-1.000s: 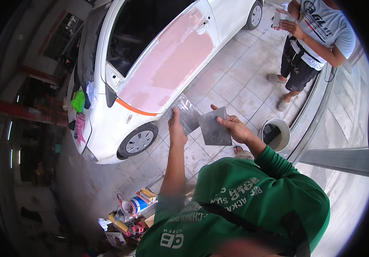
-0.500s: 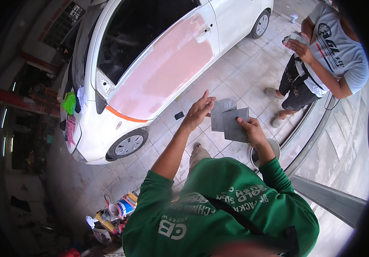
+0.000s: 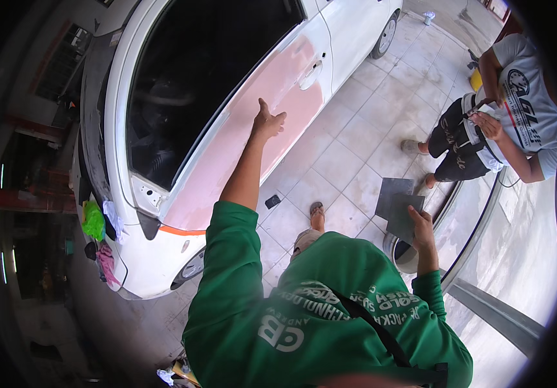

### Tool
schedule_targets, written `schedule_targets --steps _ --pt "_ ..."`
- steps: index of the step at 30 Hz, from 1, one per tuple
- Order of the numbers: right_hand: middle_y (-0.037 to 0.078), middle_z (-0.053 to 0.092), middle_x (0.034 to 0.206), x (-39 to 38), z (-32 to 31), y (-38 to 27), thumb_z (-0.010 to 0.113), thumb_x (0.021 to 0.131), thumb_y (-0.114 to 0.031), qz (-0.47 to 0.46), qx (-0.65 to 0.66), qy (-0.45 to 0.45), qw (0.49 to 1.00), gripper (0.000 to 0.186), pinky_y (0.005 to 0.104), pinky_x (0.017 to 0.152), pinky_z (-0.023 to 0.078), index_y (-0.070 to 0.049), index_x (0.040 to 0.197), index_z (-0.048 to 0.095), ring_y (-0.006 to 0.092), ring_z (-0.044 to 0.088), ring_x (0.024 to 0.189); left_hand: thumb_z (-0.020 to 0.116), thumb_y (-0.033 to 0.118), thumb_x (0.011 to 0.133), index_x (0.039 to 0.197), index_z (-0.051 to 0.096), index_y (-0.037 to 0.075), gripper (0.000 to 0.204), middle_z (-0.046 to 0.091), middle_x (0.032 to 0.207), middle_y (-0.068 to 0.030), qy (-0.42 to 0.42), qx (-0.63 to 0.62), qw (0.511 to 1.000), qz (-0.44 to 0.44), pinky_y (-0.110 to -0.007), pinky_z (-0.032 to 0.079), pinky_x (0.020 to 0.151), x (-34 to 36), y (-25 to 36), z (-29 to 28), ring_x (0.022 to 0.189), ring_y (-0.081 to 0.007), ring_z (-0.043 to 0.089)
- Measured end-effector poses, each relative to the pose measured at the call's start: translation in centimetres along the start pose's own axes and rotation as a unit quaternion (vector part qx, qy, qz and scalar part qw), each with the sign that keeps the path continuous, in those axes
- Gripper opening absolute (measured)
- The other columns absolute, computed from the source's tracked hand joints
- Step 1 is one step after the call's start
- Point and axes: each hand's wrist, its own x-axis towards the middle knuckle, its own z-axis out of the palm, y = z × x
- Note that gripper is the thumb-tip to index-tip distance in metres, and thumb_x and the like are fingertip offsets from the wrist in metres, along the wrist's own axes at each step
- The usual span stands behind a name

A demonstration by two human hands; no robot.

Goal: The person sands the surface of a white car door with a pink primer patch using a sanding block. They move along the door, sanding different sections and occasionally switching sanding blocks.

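Observation:
My left hand (image 3: 268, 123) is stretched out over the car door's pink filler patch (image 3: 298, 107), its fingers apart and nothing in them. Whether the fingertips touch the door, I cannot tell. The white car (image 3: 146, 262) stands on my left, the patch spreading across its front door below the window. Off to the right, my right hand (image 3: 423, 227) is closed on two thin, flat grey plates (image 3: 395, 204). They overlap and jut out to the left of the fingers, over the floor tiles.
A bucket (image 3: 408, 258) stands on the floor below my right hand. At the right a person (image 3: 479, 129) in a pale shirt holds something small. A dark flat object (image 3: 273, 202) lies on the tiles (image 3: 349, 171). Coloured cloths (image 3: 100, 226) rest on the car's front.
My left hand has left the plates and reached up and left to the door. My right hand has moved right and slightly down with both plates. The view has shifted.

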Motion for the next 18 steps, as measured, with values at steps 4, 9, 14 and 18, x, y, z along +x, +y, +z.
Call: schedule_targets --steps 4,9,14,18 --pt "0.008 0.071 0.101 1.7 3.0 -1.3 0.067 0.097 -0.022 -0.021 0.017 0.004 1.0 0.033 0.0307 0.076 0.055 0.005 0.115 0.064 0.0164 0.068 0.087 0.078 0.028 0.086 0.136 0.054 -0.004 0.064 0.074 0.103 -0.0127 -0.112 -0.08 0.981 0.137 -0.03 0.057 0.084 6.1 -2.0 -3.9 0.099 -0.0176 0.07" --pt "0.008 0.071 0.101 3.8 4.1 -2.3 0.068 0.097 -0.022 -0.032 0.026 0.023 0.999 0.033 0.0318 0.076 0.057 0.005 0.114 0.065 0.0177 0.069 0.087 0.074 0.039 0.089 0.15 0.036 -0.003 0.084 0.041 0.153 -0.0227 -0.134 0.082 0.927 0.342 -0.036 0.034 0.116 3.6 -1.8 -5.1 0.141 -0.0319 0.041" --pt "0.01 0.071 0.102 6.5 6.9 -3.5 0.066 0.097 -0.021 -0.051 0.047 0.018 0.997 0.029 0.0323 0.074 0.059 0.003 0.114 0.065 0.0192 0.071 0.085 0.049 0.06 0.097 0.155 0.002 -0.01 0.103 0.007 0.162 -0.0336 0.039 -0.145 0.924 0.353 -0.042 0.01 0.124 -4.9 -1.2 3.0 0.155 -0.0342 0.008" --pt "0.01 0.07 0.104 8.1 7.7 -5.7 0.066 0.097 -0.021 -0.067 0.026 0.026 0.997 0.032 0.0319 0.077 0.057 0.005 0.116 0.064 0.0188 0.07 0.089 0.029 0.062 0.104 0.151 0.031 -0.009 0.085 0.035 0.156 -0.0267 -0.013 -0.482 0.871 0.092 -0.041 0.026 0.121 -2.4 2.2 2.3 0.149 -0.0319 0.031"
